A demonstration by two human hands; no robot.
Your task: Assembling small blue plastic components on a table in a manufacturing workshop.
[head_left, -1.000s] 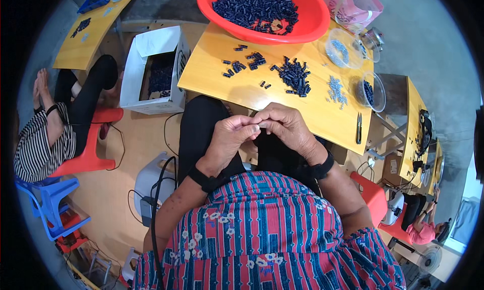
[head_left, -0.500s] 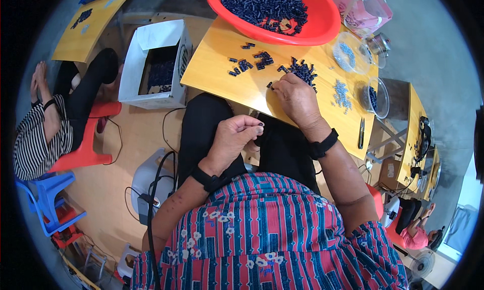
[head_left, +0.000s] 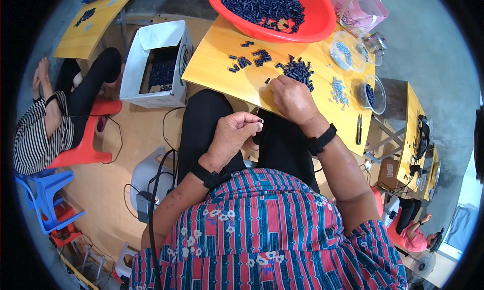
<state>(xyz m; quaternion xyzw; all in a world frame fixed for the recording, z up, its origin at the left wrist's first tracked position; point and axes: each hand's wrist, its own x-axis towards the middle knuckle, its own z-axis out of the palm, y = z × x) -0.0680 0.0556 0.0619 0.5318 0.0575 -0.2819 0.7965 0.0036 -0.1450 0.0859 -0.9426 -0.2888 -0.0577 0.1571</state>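
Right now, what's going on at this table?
It's hand work at a yellow table. The wearer's left hand pinches a small piece, held short of the table. The right hand is at the near edge, beside a loose dark part and a pile of dark parts; its grip is hidden. A red basin holds many more.

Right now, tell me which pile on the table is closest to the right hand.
The dense dark pile, just beyond the right hand; the pale pile sits farther right, the loose dark group farther left.
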